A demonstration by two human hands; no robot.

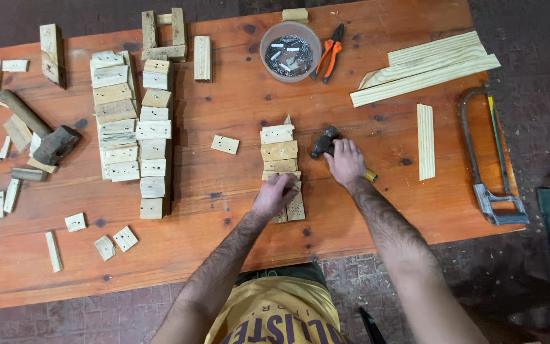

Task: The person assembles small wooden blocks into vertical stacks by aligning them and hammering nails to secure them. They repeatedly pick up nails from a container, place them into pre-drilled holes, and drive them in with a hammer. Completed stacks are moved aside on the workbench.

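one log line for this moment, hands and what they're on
left hand: on wood block stack | right hand: gripping hammer | nearby: nail bowl, pliers | surface: table

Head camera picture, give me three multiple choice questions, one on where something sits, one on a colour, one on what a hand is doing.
1. Where is the saw?
A. right end of the table
B. left end
C. in the bowl

2. What colour are the pliers' handles?
A. blue
B. orange
C. green

3. What is the right hand doing?
A. hanging free
B. gripping the hammer
C. holding the bowl

Answers: 1 A, it lies by the right edge. 2 B, the handles are orange. 3 B, the fingers wrap the hammer's handle.
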